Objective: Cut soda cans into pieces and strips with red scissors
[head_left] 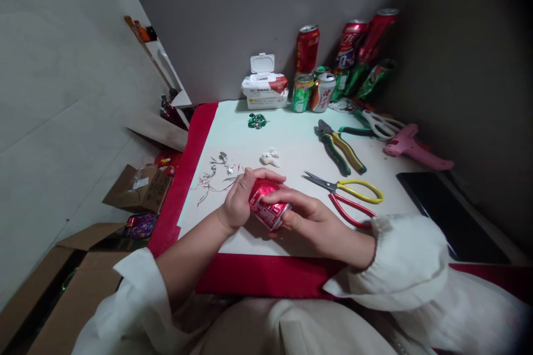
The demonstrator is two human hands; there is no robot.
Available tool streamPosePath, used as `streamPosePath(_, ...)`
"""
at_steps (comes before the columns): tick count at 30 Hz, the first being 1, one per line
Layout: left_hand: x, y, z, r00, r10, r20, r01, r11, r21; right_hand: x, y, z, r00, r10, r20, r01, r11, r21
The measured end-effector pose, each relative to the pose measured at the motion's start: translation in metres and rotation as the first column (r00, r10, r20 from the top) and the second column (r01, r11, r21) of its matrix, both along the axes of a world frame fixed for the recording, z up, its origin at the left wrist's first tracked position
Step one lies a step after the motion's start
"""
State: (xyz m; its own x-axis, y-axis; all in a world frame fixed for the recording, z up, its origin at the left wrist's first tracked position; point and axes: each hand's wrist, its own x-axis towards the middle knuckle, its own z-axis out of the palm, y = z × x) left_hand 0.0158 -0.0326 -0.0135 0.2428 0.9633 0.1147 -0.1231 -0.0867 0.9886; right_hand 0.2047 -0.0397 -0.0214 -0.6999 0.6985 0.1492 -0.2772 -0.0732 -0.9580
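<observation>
Between my two hands is a red soda can [268, 212] with white lettering, lying tilted above the white table sheet. My left hand [240, 202] presses its palm on the can's left end, its fingers reaching over the far side. From the right, my right hand [306, 216] grips the can with thumb and fingers. Just beyond the right hand lie scissors [333, 184] with one yellow and one red handle, blades apart. Thin metal scraps [214, 172] are scattered past my left hand, and a crumpled white tissue [270, 157] rests behind the can.
Pliers [339, 147], a pink glue gun [416, 148] and a dark phone-like slab [452, 216] lie on the right. Several cans [307, 47] and a wipes pack [265, 90] stand at the back. Green foil pieces [257, 121] lie before the pack. Cardboard boxes [94, 272] sit at left.
</observation>
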Motion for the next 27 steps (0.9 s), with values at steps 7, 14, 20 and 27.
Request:
streamPosePath(7, 0.002, 0.0, 0.001, 0.999, 0.018, 0.037, -0.018, 1.0, -0.006, -0.001, -0.001, 0.005, 0.994, -0.048, 0.095, 0.043, 0.998, 0.048)
streamPosePath(14, 0.001, 0.0, -0.002, 0.998, 0.006, 0.067, -0.005, 1.0, -0.008, -0.003, -0.003, 0.005, 0.992, -0.078, 0.103, 0.071, 0.995, 0.071)
streamPosePath(20, 0.002, 0.004, -0.007, 0.995, -0.036, 0.095, 0.032, 0.999, 0.041, -0.001, 0.0, 0.004, 0.991, -0.092, 0.093, 0.079, 0.988, 0.134)
streamPosePath(27, 0.008, 0.014, -0.012, 0.944, 0.073, 0.321, -0.048, 0.995, -0.085, 0.006, 0.009, 0.016, 0.967, -0.197, 0.162, 0.109, 0.895, 0.432)
